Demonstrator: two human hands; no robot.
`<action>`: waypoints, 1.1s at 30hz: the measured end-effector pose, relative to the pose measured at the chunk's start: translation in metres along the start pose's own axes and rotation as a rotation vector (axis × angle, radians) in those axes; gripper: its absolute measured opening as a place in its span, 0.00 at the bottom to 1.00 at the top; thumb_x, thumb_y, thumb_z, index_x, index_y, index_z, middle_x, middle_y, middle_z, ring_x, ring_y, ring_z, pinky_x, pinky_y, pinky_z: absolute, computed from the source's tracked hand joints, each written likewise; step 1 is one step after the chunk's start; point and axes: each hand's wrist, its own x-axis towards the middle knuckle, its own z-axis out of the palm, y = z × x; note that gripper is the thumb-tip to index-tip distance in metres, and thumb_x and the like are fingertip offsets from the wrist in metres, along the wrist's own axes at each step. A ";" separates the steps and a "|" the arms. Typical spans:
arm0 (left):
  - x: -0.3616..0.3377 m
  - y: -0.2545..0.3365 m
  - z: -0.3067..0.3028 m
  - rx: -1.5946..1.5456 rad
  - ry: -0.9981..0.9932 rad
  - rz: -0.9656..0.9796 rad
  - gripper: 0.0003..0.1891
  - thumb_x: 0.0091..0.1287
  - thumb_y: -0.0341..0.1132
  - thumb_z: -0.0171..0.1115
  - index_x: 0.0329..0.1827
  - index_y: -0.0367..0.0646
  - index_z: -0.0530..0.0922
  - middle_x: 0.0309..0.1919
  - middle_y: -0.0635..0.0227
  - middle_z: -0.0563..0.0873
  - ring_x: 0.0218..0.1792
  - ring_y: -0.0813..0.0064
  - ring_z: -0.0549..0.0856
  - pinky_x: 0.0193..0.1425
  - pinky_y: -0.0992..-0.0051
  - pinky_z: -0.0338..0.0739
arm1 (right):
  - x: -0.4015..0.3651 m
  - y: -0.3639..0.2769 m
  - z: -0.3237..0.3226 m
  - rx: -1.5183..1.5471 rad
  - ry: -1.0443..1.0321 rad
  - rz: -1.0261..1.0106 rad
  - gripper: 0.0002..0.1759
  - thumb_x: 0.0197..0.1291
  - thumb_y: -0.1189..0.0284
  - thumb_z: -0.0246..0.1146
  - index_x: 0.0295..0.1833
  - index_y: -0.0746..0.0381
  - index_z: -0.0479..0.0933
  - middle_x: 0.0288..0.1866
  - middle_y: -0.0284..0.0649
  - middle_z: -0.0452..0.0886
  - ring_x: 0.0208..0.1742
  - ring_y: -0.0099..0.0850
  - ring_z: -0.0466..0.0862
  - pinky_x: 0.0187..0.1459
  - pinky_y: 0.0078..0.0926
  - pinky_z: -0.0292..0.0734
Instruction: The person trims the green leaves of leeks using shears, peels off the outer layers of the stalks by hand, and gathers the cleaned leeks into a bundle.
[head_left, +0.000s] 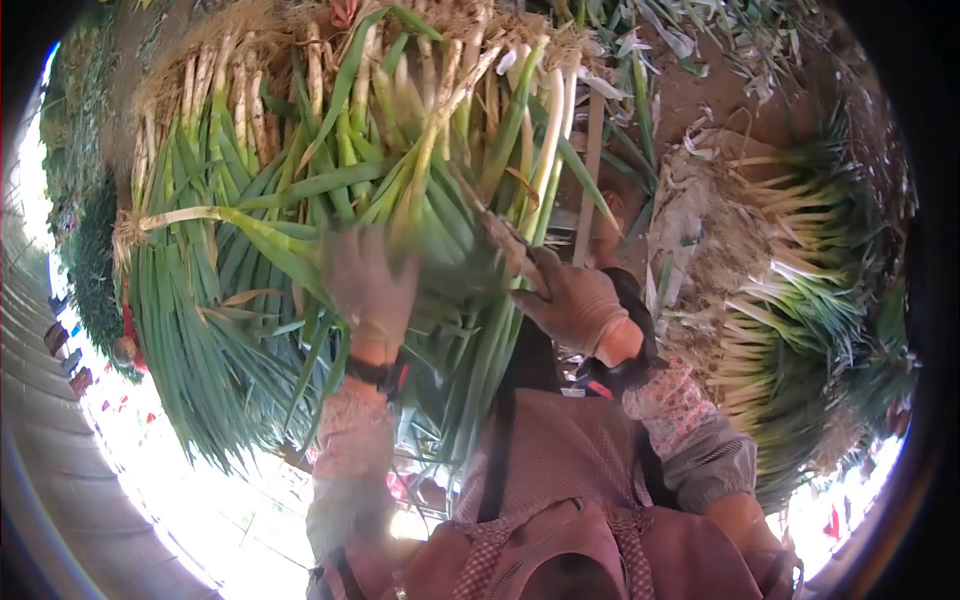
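Long green onions [230, 270] lie in a thick pile in front of me, white stems and roots at the far side, leaves toward me. My left hand [370, 280], gloved and blurred by motion, is over the leaves, its fingers stretched out and thumb apart. One green onion [190, 217] lies crosswise on the pile, its leaves running to that hand. My right hand [575, 300], also gloved, is closed around a long, narrow brown stick-like tool [505, 238]. It slants up and left over the leaves. Pale stems [557, 130] stand out just beyond it.
On the right, more green onions [780, 330] lie in a row beside a dirt-covered sheet [685, 215]. Loose leaf scraps [690, 40] litter the soil at the top right. A narrow wooden strip [588, 190] runs along the pile's right side.
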 end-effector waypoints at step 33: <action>0.032 0.005 0.025 0.025 -0.039 -0.155 0.16 0.59 0.48 0.70 0.47 0.54 0.84 0.45 0.63 0.85 0.45 0.57 0.87 0.47 0.55 0.78 | 0.007 -0.047 -0.006 0.069 -0.068 -0.046 0.30 0.62 0.49 0.62 0.60 0.58 0.70 0.35 0.54 0.85 0.39 0.56 0.85 0.41 0.52 0.78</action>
